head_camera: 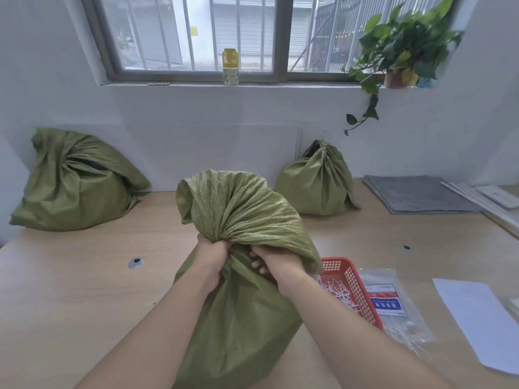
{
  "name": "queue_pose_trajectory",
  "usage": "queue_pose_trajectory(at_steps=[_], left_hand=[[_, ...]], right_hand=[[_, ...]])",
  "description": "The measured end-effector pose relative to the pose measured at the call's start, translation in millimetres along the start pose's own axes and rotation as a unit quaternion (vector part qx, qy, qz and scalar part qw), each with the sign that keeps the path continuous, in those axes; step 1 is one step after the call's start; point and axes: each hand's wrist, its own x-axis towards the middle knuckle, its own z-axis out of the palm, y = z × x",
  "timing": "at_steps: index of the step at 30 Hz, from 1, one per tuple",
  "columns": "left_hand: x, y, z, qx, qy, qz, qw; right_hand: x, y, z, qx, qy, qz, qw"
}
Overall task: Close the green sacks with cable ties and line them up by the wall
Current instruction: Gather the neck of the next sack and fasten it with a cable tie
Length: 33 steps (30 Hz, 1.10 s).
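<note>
A green woven sack (pixel 238 318) stands on the wooden table in front of me, its mouth gathered into a bunch that fans out above. My left hand (pixel 212 258) grips the gathered neck from the left. My right hand (pixel 273 262) grips the same neck from the right, under the drooping fabric. A second green sack (pixel 318 181) stands by the wall at the right, tied at the top. A third green sack (pixel 75 181) slumps against the wall at the left, its neck bunched; no tie shows on it.
A red plastic basket (pixel 351 287) with white cable-tie pieces sits right of the sack. Next to it lies a clear bag of cable ties (pixel 393 304), then a white sheet (pixel 477 318). Grey folded material (pixel 418 193) lies at the back right. A potted plant (pixel 401 51) hangs over the sill.
</note>
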Motion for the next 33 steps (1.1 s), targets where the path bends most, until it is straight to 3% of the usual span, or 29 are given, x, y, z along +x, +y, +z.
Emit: queue_pose_trajectory(at_steps=[12, 16, 20, 21, 27, 33], left_hand=[[-8.0, 5.1, 6.1, 0.067, -0.001, 0.031, 0.997], [-27.1, 14.7, 8.7, 0.080, -0.068, 0.043, 0.994], [-48.4, 24.6, 12.0, -0.078, -0.217, -0.025, 0.973], [-49.8, 25.8, 11.9, -0.125, -0.224, -0.028, 0.966], [-37.4, 17.0, 12.9, -0.301, -0.058, 0.001, 0.952], [-52.1, 10.6, 19.9, -0.274, -0.021, -0.046, 0.960]], right_hand=[[6.5, 2.7, -1.4, 0.052, 0.014, -0.016, 0.998], [9.1, 4.2, 0.5, 0.008, 0.025, -0.075, 0.997], [9.7, 1.7, 1.3, -0.085, 0.015, -0.142, 0.986], [10.3, 0.9, 1.5, -0.106, 0.014, -0.153, 0.982], [8.0, -0.4, 13.7, -0.107, -0.017, -0.144, 0.984], [0.9, 2.7, 26.3, -0.037, -0.053, -0.119, 0.991]])
